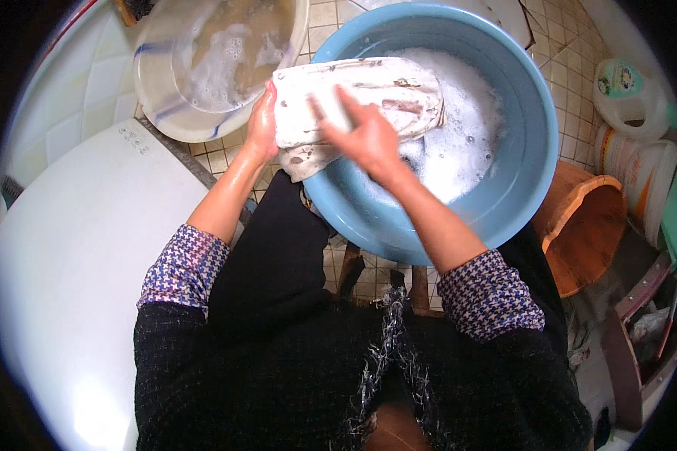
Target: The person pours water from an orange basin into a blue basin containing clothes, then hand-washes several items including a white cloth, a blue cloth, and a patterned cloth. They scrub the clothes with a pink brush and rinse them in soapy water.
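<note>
A wet white cloth (355, 76) with dark brown patches is stretched over the left part of a large blue plastic basin (338, 208). My left hand (263, 125) grips its left end near the basin's rim, and a fold of the cloth hangs below. Over the cloth's middle is my right hand (366, 132), its fingers spread and blurred, seemingly touching the upper face. White suds (457, 163) float on the water in the basin. The cloth's underside and my left fingers behind it are hidden.
A translucent basin (158, 93) of brownish, foamy water stands at upper left. Left of me is a large white panel (79, 237). At right are an orange plastic container (581, 237), a white jug (620, 107) and a white bucket (634, 175). Tiles (564, 73) cover the floor.
</note>
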Demonstrator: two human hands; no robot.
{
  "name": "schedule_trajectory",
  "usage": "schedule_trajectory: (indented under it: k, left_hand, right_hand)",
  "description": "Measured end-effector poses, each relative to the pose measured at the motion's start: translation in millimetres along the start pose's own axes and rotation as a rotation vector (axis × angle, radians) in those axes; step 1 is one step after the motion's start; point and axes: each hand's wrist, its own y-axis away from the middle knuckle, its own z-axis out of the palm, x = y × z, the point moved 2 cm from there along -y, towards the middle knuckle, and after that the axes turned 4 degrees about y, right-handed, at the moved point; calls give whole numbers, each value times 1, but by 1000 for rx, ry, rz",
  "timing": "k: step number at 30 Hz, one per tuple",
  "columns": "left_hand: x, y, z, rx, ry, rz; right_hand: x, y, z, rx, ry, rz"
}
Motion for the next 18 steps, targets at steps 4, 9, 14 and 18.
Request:
schedule_trajectory:
  k: [4, 9, 14, 18]
  left_hand:
    - [0, 1, -1, 87, -32, -11]
    - [0, 0, 0, -19, -74, 57]
    - [2, 1, -1, 81, -39, -29]
    - [3, -1, 1, 70, -66, -51]
  right_hand:
    - [-4, -1, 8, -74, 14, -82]
    - [1, -6, -8, 31, 12, 71]
    - [-1, -7, 12, -64, -17, -167]
    - [94, -11, -21, 288, 423, 91]
